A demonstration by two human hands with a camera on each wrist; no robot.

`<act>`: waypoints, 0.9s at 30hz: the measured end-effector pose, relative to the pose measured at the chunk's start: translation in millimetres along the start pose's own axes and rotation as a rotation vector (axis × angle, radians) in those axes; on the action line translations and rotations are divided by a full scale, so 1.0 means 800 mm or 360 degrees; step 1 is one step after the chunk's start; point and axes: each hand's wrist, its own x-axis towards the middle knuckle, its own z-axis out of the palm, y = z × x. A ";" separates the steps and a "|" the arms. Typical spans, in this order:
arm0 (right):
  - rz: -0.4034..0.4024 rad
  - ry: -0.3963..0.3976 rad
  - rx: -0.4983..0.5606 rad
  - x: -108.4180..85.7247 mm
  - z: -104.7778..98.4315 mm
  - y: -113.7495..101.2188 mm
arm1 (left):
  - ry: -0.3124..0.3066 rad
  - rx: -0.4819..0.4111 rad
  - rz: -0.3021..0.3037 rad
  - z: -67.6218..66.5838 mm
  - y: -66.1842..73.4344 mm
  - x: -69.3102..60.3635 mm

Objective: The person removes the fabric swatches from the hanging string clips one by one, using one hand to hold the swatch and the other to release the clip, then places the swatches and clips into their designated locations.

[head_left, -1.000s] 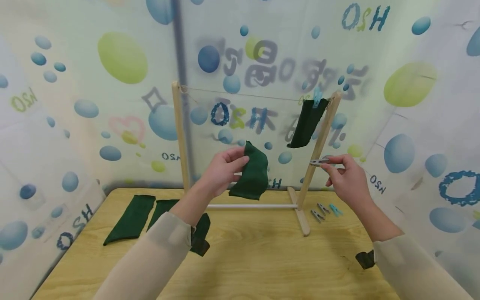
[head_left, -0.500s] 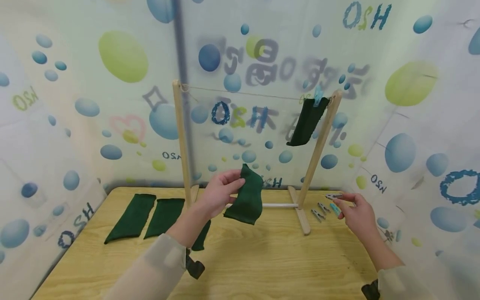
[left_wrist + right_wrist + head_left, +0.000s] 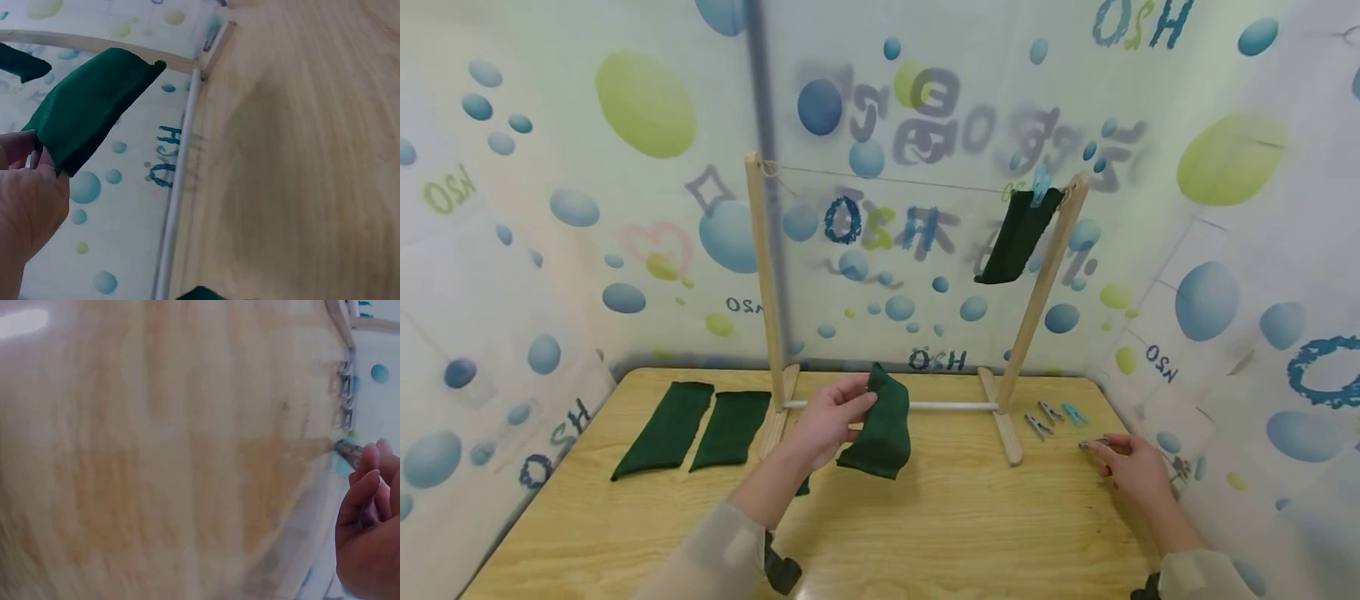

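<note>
My left hand [image 3: 831,421] pinches a dark green cloth [image 3: 880,429] by its left edge, above the table in front of the rack. In the left wrist view the same cloth [image 3: 94,103] sticks out beyond thumb and fingers. At the right, my right hand [image 3: 1135,471] pinches a grey clothespin [image 3: 1093,442] low over the table; the right wrist view shows the clothespin [image 3: 350,452] between thumb and fingertips. Another green cloth [image 3: 1018,237] hangs at the right end of the string [image 3: 887,177], held by a blue clothespin [image 3: 1040,185].
Two green cloths, one farther left [image 3: 662,429] and one beside it [image 3: 730,429], lie flat on the table [image 3: 970,533]. A third shows partly behind my left wrist. Two grey clothespins [image 3: 1039,426] and a blue one [image 3: 1074,413] lie right of the wooden rack [image 3: 1037,308].
Both hands have come down: the left with the green cloth, moving slightly left, and the right with the grey clothespin, moving right and toward me. The hanging cloth stays in place.
</note>
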 end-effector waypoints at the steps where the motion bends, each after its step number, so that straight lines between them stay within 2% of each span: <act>1: 0.0019 0.0015 0.0016 0.001 0.001 0.004 | 0.0006 0.0007 -0.0010 -0.002 -0.005 -0.001; 6: 0.0109 0.0045 0.0033 0.007 0.005 0.015 | 0.0096 0.0036 -0.0076 -0.011 -0.029 -0.007; 10: 0.0101 -0.0024 0.0033 0.009 0.007 0.021 | 0.0144 0.0038 -0.0114 -0.016 -0.044 -0.013; 13: 0.0091 -0.0086 0.0022 0.011 0.010 0.026 | 0.0140 0.0011 -0.0133 -0.018 -0.055 -0.015; 22: -0.0021 -0.0099 -0.0327 0.018 0.009 0.031 | 0.0063 -0.0036 -0.0156 -0.016 -0.075 -0.010; 25: -0.0028 -0.0105 -0.0366 0.020 0.009 0.032 | 0.0104 -0.0001 -0.0188 -0.013 -0.083 -0.009; 27: -0.0035 -0.0097 -0.0412 0.020 0.010 0.031 | 0.0195 0.0060 -0.0202 -0.010 -0.087 -0.008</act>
